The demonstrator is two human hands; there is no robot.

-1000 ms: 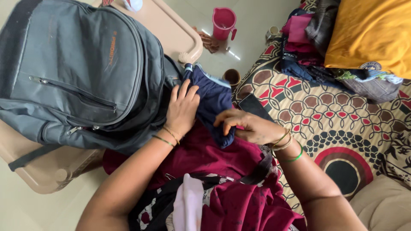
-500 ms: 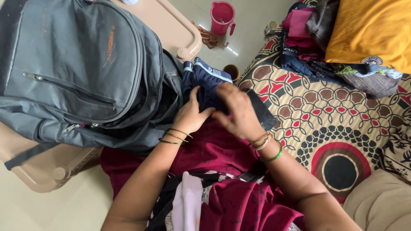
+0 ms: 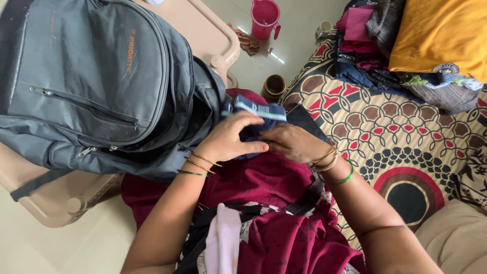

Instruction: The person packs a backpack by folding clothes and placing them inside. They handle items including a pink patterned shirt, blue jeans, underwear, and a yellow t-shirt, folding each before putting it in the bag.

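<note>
Two hands meet over a small folded navy-blue cloth garment with a pale waistband [image 3: 258, 117], which lies on the person's maroon-clad lap just at the open mouth of a large grey fabric backpack [image 3: 96, 81]. The left hand [image 3: 231, 138] lies curled over the garment's near side, thumb stretched along its lower edge, grasping it; thin gold and green bangles ring that wrist. The right hand [image 3: 294, 143] presses on the garment's right end with fingers bent, gripping the cloth as well, and its wrist carries gold bangles and one green one.

The backpack rests on a beige plastic chair [image 3: 213, 35], its front zip pocket facing up. A dark flat phone [image 3: 304, 117] lies just beside the right hand on a patterned bedsheet of red, cream and black arcs [image 3: 406, 137]. Further up the bed sit a heap of folded clothes in pink and dark blue [image 3: 360, 45] and a mustard-yellow pillow [image 3: 446, 35]. On the pale floor stand a pink plastic jug [image 3: 265, 19] and a small brown cup [image 3: 275, 85].
</note>
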